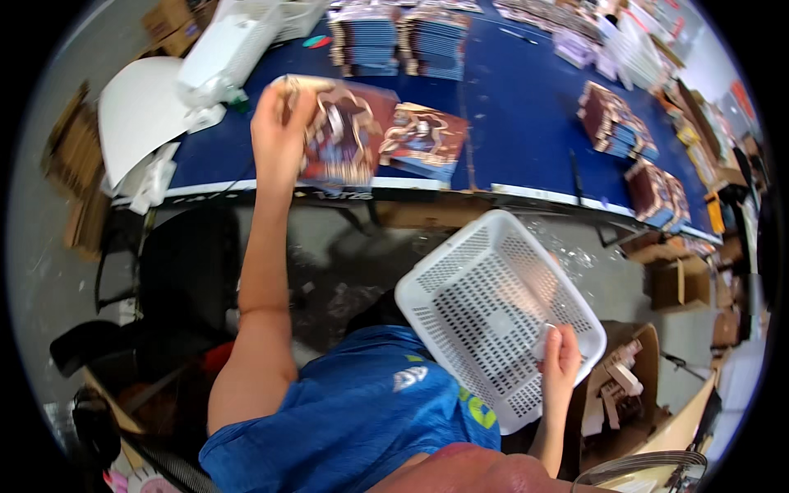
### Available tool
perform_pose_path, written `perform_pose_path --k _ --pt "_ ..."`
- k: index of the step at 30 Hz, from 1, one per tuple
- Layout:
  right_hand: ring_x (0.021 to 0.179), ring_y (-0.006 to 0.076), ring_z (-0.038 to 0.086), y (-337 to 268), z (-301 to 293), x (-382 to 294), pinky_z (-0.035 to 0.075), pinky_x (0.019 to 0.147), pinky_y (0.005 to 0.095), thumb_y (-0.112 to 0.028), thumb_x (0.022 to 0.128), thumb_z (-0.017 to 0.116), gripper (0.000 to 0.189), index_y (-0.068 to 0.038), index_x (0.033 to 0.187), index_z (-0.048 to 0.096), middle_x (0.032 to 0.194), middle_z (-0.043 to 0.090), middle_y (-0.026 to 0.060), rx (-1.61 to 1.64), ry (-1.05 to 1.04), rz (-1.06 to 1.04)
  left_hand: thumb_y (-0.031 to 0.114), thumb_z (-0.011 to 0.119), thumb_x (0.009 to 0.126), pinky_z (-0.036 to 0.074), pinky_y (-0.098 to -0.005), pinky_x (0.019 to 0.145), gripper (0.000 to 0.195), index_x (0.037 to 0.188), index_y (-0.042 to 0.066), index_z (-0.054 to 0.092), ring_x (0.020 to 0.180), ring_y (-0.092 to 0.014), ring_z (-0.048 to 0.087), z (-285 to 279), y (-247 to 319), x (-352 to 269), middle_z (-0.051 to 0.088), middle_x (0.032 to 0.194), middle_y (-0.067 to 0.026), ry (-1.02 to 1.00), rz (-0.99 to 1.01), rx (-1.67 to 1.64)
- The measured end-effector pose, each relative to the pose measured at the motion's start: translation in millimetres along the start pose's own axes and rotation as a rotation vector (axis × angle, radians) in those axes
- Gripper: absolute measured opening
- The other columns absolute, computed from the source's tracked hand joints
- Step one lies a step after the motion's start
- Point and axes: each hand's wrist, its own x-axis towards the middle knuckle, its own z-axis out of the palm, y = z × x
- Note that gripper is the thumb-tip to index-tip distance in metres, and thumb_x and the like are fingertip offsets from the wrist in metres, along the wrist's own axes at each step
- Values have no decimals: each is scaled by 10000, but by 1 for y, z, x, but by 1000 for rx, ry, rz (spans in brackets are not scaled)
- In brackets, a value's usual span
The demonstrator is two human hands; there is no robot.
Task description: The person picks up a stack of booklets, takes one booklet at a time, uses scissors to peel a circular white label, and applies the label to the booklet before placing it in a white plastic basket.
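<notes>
My left hand [280, 123] grips the upper left corner of a brown printed flat piece [345, 132], blurred by motion, above the near edge of the blue-topped table [524, 123]. Beside it on the table sits a small stack of similar printed pieces [425, 138]. My right hand [561, 354] is over the near right part of a white perforated plastic basket [493, 308]. Its fingers pinch a small pale, translucent item [542, 342], whose kind is unclear. Tilted near my lap, the basket holds no visible contents. A blurred skin-toned shape shows through its far right wall.
Blue-edged stacks [363, 46] stand at the table's back, with more printed stacks [610, 120] at right. A white basket [234, 46] is at far left. An open carton [622, 394] holds small boxes at my right; a black chair [185, 271] stands left.
</notes>
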Motion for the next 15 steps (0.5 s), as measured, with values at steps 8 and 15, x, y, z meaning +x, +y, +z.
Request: perform_pose_path --k 8,15 --pt "449 5 335 3 7 -10 258 405 163 -263 974 453 256 -84 792 472 571 408 -64 71 -26 -50 298 706 749 449 -434 781 363 1000 55 607 959 -336 540 -35 -116 23 588 967 -146 -131 189 1273" --pt "452 18 379 12 -1 -12 307 410 184 -249 960 480 256 -46 807 507 551 445 -48 74 14 -18 323 608 855 473 -350 642 300 903 30 654 714 -261 595 53 -77 24 603 778 -139 -341 94 660"
